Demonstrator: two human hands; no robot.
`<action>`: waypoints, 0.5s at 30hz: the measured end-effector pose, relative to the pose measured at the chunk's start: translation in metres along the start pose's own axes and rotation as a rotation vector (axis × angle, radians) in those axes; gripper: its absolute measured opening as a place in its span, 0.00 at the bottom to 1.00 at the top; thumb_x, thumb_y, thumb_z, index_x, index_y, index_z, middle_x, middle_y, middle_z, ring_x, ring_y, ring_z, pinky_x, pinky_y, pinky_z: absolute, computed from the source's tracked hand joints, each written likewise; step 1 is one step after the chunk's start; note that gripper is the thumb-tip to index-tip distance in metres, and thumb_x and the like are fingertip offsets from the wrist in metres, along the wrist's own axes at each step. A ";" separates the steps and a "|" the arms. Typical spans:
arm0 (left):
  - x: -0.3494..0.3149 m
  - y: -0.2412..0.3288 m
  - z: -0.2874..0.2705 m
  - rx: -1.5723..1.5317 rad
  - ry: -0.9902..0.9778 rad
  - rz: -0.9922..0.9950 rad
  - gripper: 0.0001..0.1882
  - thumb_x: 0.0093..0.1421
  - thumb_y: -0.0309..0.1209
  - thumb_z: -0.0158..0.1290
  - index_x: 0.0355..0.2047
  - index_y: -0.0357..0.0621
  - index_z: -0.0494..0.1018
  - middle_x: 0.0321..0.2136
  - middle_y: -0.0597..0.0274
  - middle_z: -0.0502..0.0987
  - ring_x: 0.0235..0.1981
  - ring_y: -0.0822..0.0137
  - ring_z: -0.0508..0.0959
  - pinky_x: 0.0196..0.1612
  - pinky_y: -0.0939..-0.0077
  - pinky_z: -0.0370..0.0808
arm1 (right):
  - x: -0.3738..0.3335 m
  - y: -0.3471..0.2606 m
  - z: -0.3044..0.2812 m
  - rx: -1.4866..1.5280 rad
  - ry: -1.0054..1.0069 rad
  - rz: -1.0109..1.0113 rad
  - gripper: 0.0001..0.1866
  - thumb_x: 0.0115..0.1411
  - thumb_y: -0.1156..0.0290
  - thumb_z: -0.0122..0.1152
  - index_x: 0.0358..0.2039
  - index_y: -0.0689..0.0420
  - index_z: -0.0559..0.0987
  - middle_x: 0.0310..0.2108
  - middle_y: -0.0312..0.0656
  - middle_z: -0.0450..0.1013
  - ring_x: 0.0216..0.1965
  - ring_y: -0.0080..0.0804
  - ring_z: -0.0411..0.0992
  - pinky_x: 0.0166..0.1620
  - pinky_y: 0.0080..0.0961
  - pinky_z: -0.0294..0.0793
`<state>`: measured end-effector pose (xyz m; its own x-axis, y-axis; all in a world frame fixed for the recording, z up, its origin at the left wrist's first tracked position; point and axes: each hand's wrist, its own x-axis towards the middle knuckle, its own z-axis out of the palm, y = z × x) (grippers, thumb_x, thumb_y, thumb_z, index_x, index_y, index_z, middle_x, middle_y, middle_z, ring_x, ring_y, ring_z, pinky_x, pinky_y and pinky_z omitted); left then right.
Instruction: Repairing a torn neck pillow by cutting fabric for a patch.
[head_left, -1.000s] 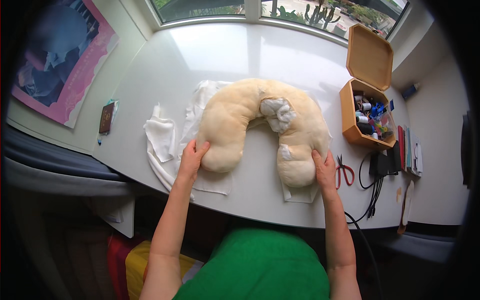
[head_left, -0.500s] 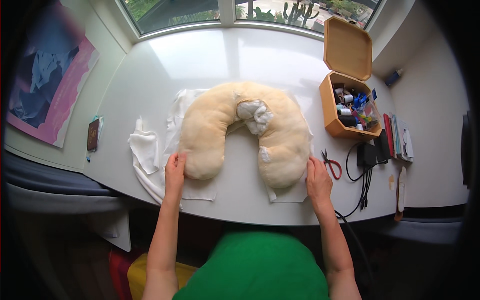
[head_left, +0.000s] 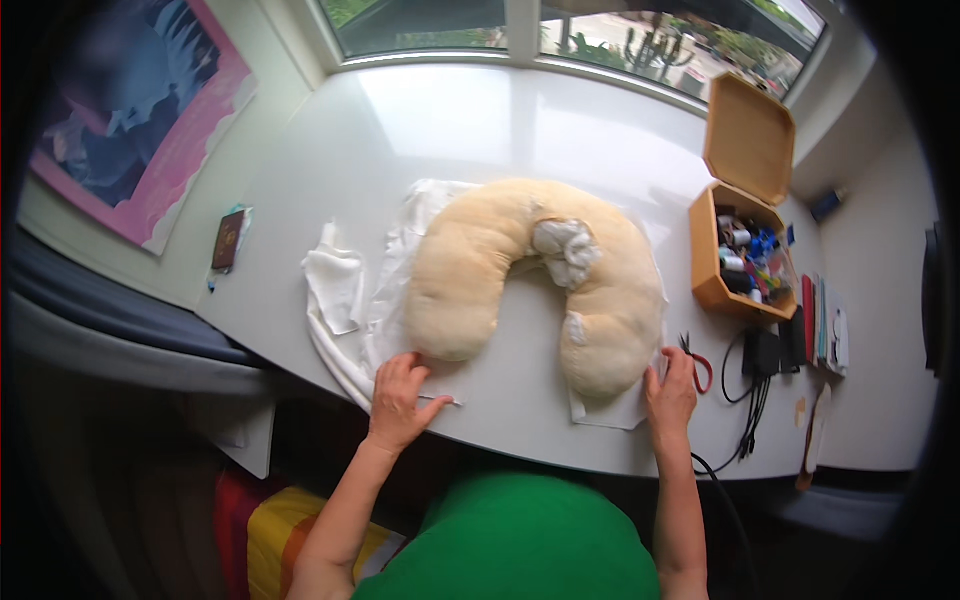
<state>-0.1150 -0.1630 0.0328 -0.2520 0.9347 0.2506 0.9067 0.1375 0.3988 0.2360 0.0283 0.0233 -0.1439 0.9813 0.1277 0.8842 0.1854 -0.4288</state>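
A U-shaped cream neck pillow (head_left: 455, 250) lies on white cloth (head_left: 395, 285), its curve away from me. Grey-white stuffing (head_left: 567, 252) bulges from an opening on the inner edge, and a smaller white patch shows on the right arm. My left hand (head_left: 400, 402) is just below the left arm's end, over the cloth's near edge, with thumb and fingers apart. Beside the right arm, my right hand (head_left: 671, 400) rests near the cloth's edge with thumb and forefinger apart. Small red-handled scissors (head_left: 702, 370) lie next to its fingertips, partly hidden.
Another white cloth piece (head_left: 338, 285) lies left on the white table (head_left: 450, 125). To the right stand an open wooden sewing box (head_left: 712, 260) of thread spools, a black adapter with cables (head_left: 762, 355) and upright booklets (head_left: 815, 320). A small brown booklet (head_left: 228, 240) lies far left.
My left hand has come off the pillow's left side and moved below its end, fingers spreading. My right hand sits slightly lower beside the pillow. The whole view has shifted and tilted.
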 end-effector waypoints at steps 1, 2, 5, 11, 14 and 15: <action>-0.001 0.002 -0.003 0.001 -0.003 0.045 0.27 0.45 0.41 0.68 0.41 0.39 0.72 0.46 0.49 0.71 0.50 0.47 0.70 0.55 0.54 0.66 | 0.000 0.001 0.000 0.009 -0.006 -0.021 0.21 0.57 0.70 0.64 0.50 0.55 0.71 0.47 0.47 0.69 0.45 0.49 0.73 0.45 0.41 0.73; -0.003 0.000 -0.003 0.011 -0.018 0.049 0.30 0.42 0.42 0.69 0.41 0.38 0.72 0.46 0.50 0.71 0.50 0.48 0.70 0.56 0.54 0.65 | -0.001 0.002 0.000 0.047 -0.024 0.027 0.20 0.58 0.69 0.63 0.50 0.55 0.71 0.48 0.47 0.69 0.45 0.48 0.73 0.45 0.41 0.73; -0.004 -0.002 -0.010 -0.010 -0.060 0.095 0.27 0.43 0.39 0.69 0.39 0.40 0.73 0.45 0.50 0.72 0.48 0.48 0.71 0.52 0.55 0.67 | 0.001 -0.007 -0.002 0.123 -0.069 0.123 0.19 0.63 0.64 0.59 0.51 0.56 0.70 0.47 0.47 0.70 0.44 0.47 0.74 0.45 0.41 0.73; -0.006 -0.005 -0.004 0.031 -0.058 0.173 0.12 0.50 0.29 0.62 0.32 0.42 0.71 0.36 0.54 0.70 0.41 0.53 0.71 0.48 0.61 0.68 | 0.011 -0.072 -0.033 0.267 -0.318 0.212 0.36 0.61 0.50 0.61 0.62 0.57 0.62 0.55 0.53 0.67 0.51 0.48 0.71 0.53 0.40 0.70; -0.003 -0.008 0.005 0.080 -0.023 0.239 0.07 0.50 0.24 0.56 0.28 0.43 0.69 0.30 0.57 0.69 0.36 0.56 0.71 0.43 0.64 0.68 | 0.008 -0.064 -0.009 0.266 -0.177 0.015 0.46 0.57 0.51 0.66 0.67 0.58 0.55 0.63 0.58 0.61 0.59 0.52 0.66 0.60 0.39 0.66; -0.003 -0.007 0.006 0.082 -0.019 0.237 0.07 0.50 0.24 0.56 0.28 0.43 0.69 0.30 0.57 0.69 0.36 0.56 0.71 0.43 0.64 0.68 | 0.009 -0.067 -0.008 0.296 -0.177 0.002 0.47 0.56 0.53 0.66 0.68 0.58 0.53 0.64 0.59 0.60 0.61 0.53 0.64 0.62 0.39 0.64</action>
<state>-0.1191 -0.1647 0.0241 -0.0236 0.9500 0.3115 0.9642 -0.0607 0.2583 0.1791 0.0246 0.0598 -0.2404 0.9705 -0.0191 0.7206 0.1652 -0.6734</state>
